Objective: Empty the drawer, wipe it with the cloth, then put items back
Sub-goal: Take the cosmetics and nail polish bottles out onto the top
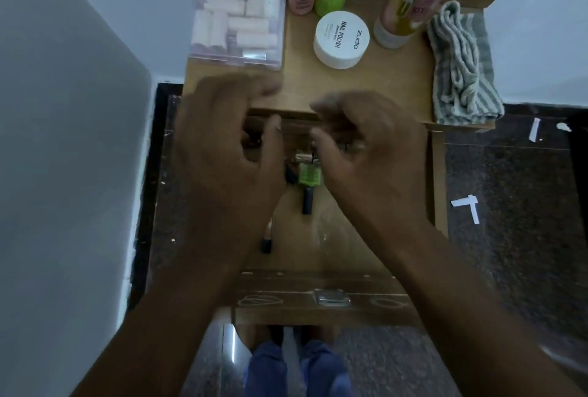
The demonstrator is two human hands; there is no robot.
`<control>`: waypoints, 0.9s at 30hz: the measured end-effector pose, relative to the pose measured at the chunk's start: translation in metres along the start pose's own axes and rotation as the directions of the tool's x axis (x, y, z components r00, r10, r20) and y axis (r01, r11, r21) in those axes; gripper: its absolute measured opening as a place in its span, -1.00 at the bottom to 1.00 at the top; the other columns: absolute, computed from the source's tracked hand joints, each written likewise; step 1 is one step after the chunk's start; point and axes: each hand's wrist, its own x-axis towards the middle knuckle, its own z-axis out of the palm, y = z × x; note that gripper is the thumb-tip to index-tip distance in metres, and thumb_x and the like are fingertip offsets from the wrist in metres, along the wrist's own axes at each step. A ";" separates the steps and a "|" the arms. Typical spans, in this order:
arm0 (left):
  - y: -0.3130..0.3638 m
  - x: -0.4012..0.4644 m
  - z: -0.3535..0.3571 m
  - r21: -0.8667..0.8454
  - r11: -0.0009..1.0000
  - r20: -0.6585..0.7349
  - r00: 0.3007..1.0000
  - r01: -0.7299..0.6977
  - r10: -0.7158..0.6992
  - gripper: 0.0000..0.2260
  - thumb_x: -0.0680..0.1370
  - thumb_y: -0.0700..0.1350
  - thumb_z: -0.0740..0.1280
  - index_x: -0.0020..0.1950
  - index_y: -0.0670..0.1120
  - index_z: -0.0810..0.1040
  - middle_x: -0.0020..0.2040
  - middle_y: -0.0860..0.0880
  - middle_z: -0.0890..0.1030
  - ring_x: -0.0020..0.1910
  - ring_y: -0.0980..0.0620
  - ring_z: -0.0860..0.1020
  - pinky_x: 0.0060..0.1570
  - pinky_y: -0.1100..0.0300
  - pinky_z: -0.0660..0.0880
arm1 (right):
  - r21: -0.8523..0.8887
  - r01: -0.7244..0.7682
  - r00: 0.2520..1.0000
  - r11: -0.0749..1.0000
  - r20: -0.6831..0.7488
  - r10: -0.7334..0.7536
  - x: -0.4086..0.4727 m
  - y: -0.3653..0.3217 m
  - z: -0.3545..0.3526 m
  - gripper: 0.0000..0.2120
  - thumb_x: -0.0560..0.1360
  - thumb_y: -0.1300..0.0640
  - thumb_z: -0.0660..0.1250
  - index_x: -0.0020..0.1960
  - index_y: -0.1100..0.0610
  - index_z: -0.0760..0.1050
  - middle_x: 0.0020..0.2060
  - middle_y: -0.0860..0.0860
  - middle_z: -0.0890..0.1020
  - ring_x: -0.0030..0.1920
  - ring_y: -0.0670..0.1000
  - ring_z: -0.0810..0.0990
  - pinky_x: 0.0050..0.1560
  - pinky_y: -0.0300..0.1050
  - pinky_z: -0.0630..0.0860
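Two hands, left [222,142] and right [366,155], curled over open drawer [439,180] to lift bottle [309,174]. Grip undeterminable through blur. Cloth [461,66] parked on counter [350,85] for wiping.

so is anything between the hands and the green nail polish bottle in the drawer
Nothing visible blocks it. The green nail polish bottle lies in the open drawer in the gap between the left hand and right hand, both hovering above. A small gold item lies right behind it, not over it.

Wooden cabinet top [394,78]: cloth [461,69], jar [342,40], box [237,15].
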 end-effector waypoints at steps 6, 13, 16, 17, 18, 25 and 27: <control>0.001 -0.049 0.033 -0.008 0.995 0.419 0.904 0.095 -0.083 -0.74 0.58 -0.13 0.46 0.27 -0.03 0.65 0.14 0.01 0.66 0.12 0.03 0.61 0.12 0.04 0.59 | -0.272 -0.296 0.929 0.916 0.143 0.342 -0.056 0.051 -0.028 -0.81 0.45 0.24 0.51 0.06 0.12 0.69 -0.07 0.04 0.69 -0.08 0.05 0.67 -0.02 0.01 0.64; -0.009 -0.066 0.051 0.183 0.981 0.564 0.811 0.061 -0.156 -0.73 0.54 -0.22 0.46 0.23 -0.06 0.68 0.15 -0.08 0.66 0.05 -0.12 0.65 0.02 0.04 0.62 | -0.500 -0.274 0.856 0.822 0.262 0.445 -0.080 0.067 -0.027 -0.82 0.40 0.35 0.48 -0.05 0.14 0.64 -0.04 0.05 0.48 -0.22 -0.11 0.27 -0.31 -0.38 0.11; -0.008 -0.069 0.058 0.202 0.979 0.639 0.759 -0.011 -0.124 -0.62 0.47 -0.33 0.47 0.25 -0.04 0.69 0.33 -0.08 0.55 0.11 -0.13 0.63 -0.03 0.19 0.51 | -0.536 -0.225 0.835 0.814 0.324 0.445 -0.086 0.076 -0.025 -0.74 0.38 0.33 0.52 0.02 0.12 0.64 0.14 0.12 0.46 0.01 0.06 0.45 -0.14 -0.22 0.34; -0.007 -0.071 0.060 0.207 0.978 0.665 0.739 -0.040 -0.111 -0.60 0.44 -0.35 0.50 0.23 -0.04 0.70 0.37 -0.10 0.52 0.12 -0.13 0.64 -0.05 0.23 0.46 | -0.554 -0.223 0.821 0.802 0.337 0.461 -0.087 0.078 -0.024 -0.72 0.37 0.33 0.52 0.03 0.10 0.63 0.18 0.13 0.44 0.07 0.10 0.47 -0.11 -0.17 0.37; -0.006 -0.072 0.061 0.206 0.977 0.688 0.719 -0.056 -0.103 -0.58 0.41 -0.37 0.52 0.22 -0.04 0.71 0.40 -0.11 0.48 0.14 -0.14 0.63 -0.05 0.25 0.44 | -0.559 -0.224 0.814 0.798 0.343 0.469 -0.089 0.079 -0.022 -0.70 0.36 0.34 0.52 0.02 0.09 0.61 0.19 0.13 0.43 0.09 0.13 0.47 -0.11 -0.13 0.42; 0.000 -0.067 0.064 0.217 0.968 0.725 0.685 -0.130 -0.070 -0.51 0.40 -0.39 0.51 0.27 -0.02 0.71 0.49 -0.06 0.33 0.27 -0.13 0.56 0.16 0.09 0.59 | -0.499 -0.219 0.818 0.838 0.374 0.437 -0.086 0.093 -0.015 -0.76 0.37 0.40 0.44 -0.04 0.12 0.61 0.18 0.14 0.44 0.06 0.16 0.53 -0.05 0.08 0.64; -0.001 -0.065 0.066 0.209 0.968 0.736 0.674 -0.139 -0.062 -0.49 0.39 -0.43 0.51 0.28 -0.05 0.70 0.50 -0.07 0.32 0.25 -0.15 0.58 0.18 0.02 0.63 | -0.481 -0.220 0.818 0.848 0.383 0.430 -0.085 0.094 -0.016 -0.77 0.39 0.37 0.45 -0.02 0.13 0.61 0.18 0.14 0.45 0.03 0.16 0.55 -0.04 0.08 0.64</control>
